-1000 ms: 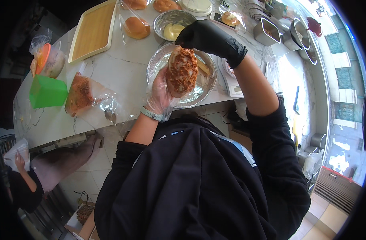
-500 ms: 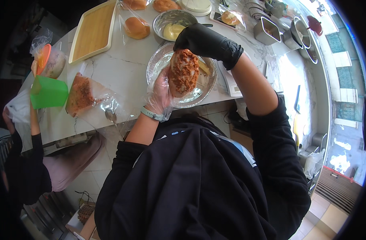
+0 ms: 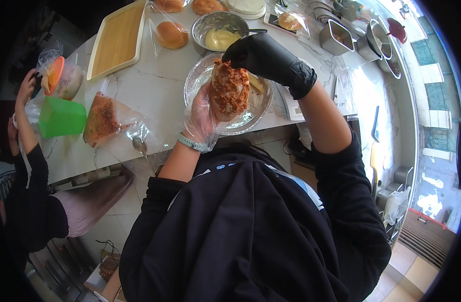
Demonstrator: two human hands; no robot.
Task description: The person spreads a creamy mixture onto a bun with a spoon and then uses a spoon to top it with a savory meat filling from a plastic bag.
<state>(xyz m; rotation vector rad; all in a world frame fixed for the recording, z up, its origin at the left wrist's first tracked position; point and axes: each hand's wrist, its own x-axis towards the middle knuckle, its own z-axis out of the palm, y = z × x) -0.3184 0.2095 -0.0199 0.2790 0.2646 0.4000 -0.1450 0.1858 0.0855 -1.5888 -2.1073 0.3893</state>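
Observation:
My left hand [image 3: 202, 113], in a clear plastic glove, holds an oval bread bun [image 3: 230, 89] from its left side and below. Reddish-brown shreds, like meat floss, cover the bun's upper face, with pale patches showing through. My right hand [image 3: 263, 56], in a black glove, is closed, its fingertips touching the bun's top edge; whatever they pinch is hidden. Both hands are above a round foil tray [image 3: 263, 108], where a pale strip [image 3: 256, 84] lies. Just beyond stands a metal bowl [image 3: 196, 31] of pale yellow cream [image 3: 221, 39] with a dark-handled utensil [image 3: 253, 30].
At left lie a bag of reddish shreds [image 3: 103, 120], a spoon [image 3: 138, 145], a green container [image 3: 62, 117] and a wooden-topped tray [image 3: 117, 43]. Bagged buns [image 3: 172, 34] sit behind. A white scale [image 3: 293, 108] and metal tins [image 3: 337, 39] stand right. Another person's arm [image 3: 25, 110] reaches in at far left.
My right hand has shifted slightly right and down along the bun's top, uncovering the bowl's utensil. The bun has tilted a little. At far left, the other person's hand has moved up beside the bag.

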